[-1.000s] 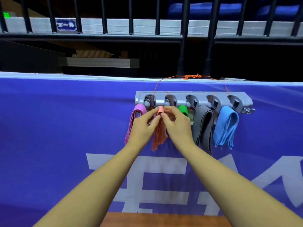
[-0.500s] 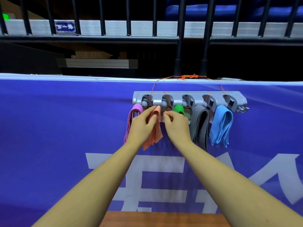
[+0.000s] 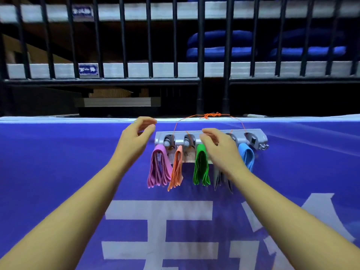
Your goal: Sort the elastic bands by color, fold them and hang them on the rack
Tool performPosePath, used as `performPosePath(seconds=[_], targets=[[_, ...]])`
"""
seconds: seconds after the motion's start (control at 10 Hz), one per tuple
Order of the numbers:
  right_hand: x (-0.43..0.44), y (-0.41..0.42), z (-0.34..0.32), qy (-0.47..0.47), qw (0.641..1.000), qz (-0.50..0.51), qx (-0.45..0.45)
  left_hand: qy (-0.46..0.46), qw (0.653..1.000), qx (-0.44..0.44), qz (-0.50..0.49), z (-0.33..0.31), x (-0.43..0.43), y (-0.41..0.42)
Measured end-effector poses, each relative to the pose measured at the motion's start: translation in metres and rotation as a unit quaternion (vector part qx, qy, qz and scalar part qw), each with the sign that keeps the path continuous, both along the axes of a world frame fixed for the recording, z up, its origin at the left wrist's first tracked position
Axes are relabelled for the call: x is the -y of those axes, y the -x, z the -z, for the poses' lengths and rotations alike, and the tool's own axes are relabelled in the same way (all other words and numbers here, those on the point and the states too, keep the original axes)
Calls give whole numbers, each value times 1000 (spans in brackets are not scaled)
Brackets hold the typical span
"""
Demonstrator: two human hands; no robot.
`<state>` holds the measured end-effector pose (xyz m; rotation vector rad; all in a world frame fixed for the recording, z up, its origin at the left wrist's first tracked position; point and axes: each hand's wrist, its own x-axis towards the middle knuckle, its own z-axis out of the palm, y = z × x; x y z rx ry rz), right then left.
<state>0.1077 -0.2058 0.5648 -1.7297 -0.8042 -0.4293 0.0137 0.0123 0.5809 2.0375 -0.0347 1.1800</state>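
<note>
Head view: rack (image 3: 259,137) at 12 o'clock, hung with pink band (image 3: 158,168), orange band (image 3: 176,170), green band (image 3: 201,166), grey band (image 3: 218,180), blue band (image 3: 246,156). Left hand (image 3: 136,139) at its 9 o'clock, right hand (image 3: 218,151) over grey band, both loosely spread, empty. I judge hanging done.

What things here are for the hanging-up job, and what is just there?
For the job:
rack; pink band, orange band, green band, grey band and blue band hanging on it; left hand and right hand, both holding nothing.

Just there:
orange string tied to the rack; blue banner; black railing; blue seats.
</note>
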Motion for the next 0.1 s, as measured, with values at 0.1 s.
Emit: performPosePath(seconds=[0.1], targets=[[35, 35, -29, -95, 994, -17, 55, 8, 991, 107, 79, -34, 12, 37]])
